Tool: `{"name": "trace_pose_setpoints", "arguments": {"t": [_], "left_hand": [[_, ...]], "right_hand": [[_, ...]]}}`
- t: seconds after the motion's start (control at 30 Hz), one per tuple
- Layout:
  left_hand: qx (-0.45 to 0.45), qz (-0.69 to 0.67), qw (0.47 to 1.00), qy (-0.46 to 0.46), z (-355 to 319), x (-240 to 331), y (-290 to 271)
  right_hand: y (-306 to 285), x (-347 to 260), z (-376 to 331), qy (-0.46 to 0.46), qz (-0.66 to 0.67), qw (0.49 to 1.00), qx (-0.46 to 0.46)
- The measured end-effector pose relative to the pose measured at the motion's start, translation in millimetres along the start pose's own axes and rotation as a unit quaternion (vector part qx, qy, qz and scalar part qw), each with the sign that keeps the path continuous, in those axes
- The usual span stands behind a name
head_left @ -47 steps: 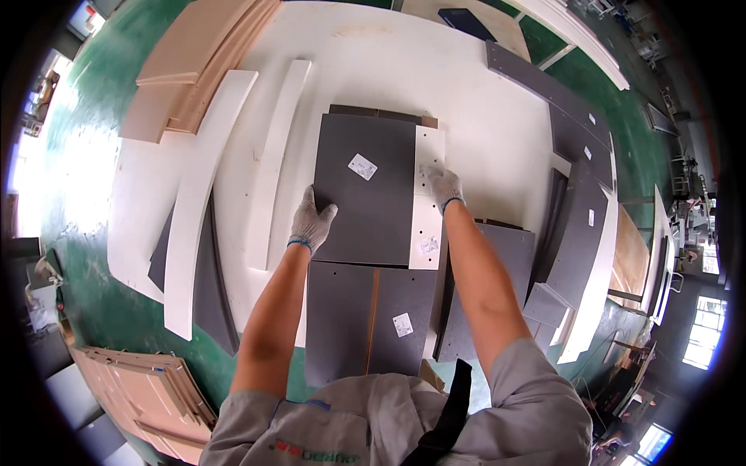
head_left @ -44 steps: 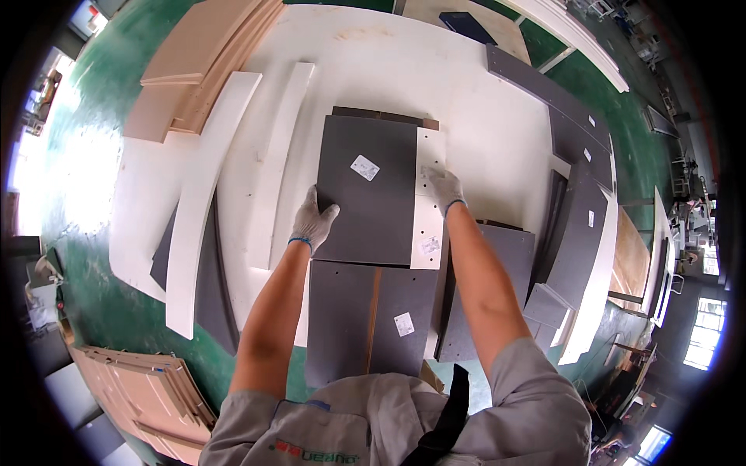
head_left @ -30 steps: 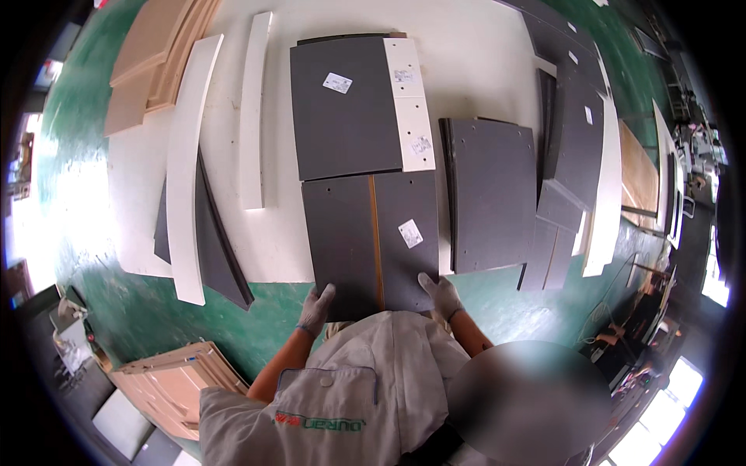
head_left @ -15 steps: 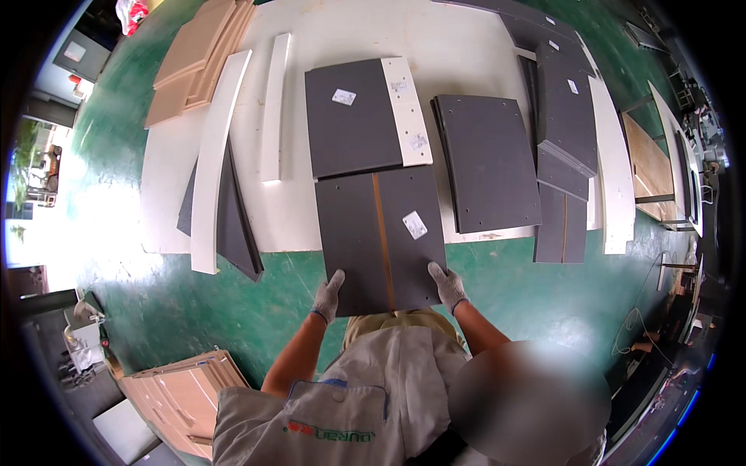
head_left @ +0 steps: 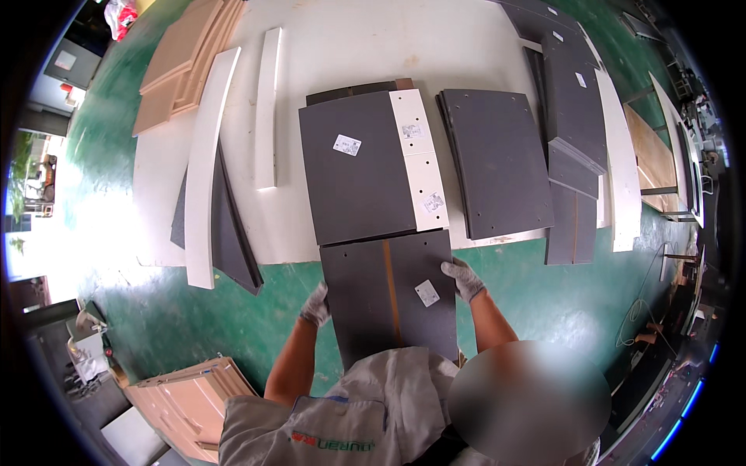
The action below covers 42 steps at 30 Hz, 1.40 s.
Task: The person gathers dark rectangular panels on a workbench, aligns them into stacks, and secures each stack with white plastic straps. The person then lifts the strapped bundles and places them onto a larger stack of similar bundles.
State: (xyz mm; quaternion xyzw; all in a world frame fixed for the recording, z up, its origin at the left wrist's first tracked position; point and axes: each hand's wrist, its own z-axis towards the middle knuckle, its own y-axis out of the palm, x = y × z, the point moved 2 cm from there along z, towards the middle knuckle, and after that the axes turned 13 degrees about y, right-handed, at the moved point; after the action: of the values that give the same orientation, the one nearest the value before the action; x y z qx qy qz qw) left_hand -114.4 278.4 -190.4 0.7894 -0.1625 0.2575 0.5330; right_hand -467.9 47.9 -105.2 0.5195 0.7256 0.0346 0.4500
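We hold the dark grey panel (head_left: 388, 299) between us: left hand (head_left: 315, 304) gripping its left edge, right hand (head_left: 464, 279) its right, long axis pointing away.

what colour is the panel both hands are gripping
Dark grey panel, with a thin brown stripe down its middle and a small white sticker; seen in the head view.

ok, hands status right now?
Left hand: gripping the left edge of the dark grey panel.
Right hand: gripping the same panel's right edge.
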Motion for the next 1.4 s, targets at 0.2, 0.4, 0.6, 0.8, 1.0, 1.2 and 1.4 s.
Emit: {"name": "trace_pose_setpoints", "arguments": {"t": [0.2,0.4,0.6,0.8,1.0,1.2,1.4], "left_hand": [[-0.013,-0.038,0.998,0.054,48,22,21],[-0.013,-0.021,0.998,0.053,20,36,40],[0.008,-0.031,0.999,0.043,-9,41,58],[-0.082,0.205,0.968,0.121,-15,56,60],[-0.131,0.167,0.969,0.125,-12,80,161],[-0.216,0.250,0.942,0.061,11,71,239],[-0.410,0.269,0.870,-0.058,44,11,336]], "right_hand": [[16,-9,22,-0.054,0.024,0.998,-0.027],[20,10,13,-0.074,0.059,0.995,-0.030],[24,27,-8,-0.081,0.080,0.993,-0.028],[52,17,-71,-0.123,0.118,0.984,-0.054],[59,19,-155,-0.269,0.123,0.955,-0.022],[58,56,-234,-0.389,0.161,0.905,0.060],[68,131,-285,-0.493,0.258,0.812,0.176]]}}
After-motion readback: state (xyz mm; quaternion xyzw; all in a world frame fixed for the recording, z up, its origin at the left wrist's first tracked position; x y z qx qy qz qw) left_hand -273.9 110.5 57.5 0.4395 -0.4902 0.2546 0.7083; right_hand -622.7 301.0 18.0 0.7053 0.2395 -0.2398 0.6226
